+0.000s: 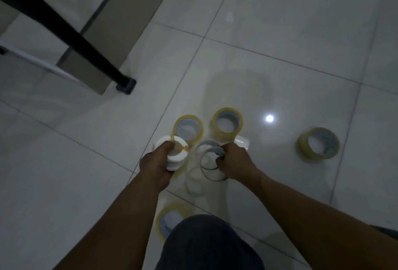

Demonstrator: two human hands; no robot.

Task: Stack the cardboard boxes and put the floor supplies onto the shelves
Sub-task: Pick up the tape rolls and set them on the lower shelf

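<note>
Gripping a stack of white tape rolls (173,155), the left hand (156,167) sits beside the right hand (234,165), which curls around thin clear rings (207,150) over tiled floor (280,43).

Two bare forearms (120,215), dark blue trousers (209,246) over one knee

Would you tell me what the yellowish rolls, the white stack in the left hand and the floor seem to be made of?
Yellowish rolls: likely plastic packing tape, translucent, glossy, pale cores. White stack: matte, perhaps paper or foam tape. Floor: glazed tile; grout lines, lamp glare.
</note>
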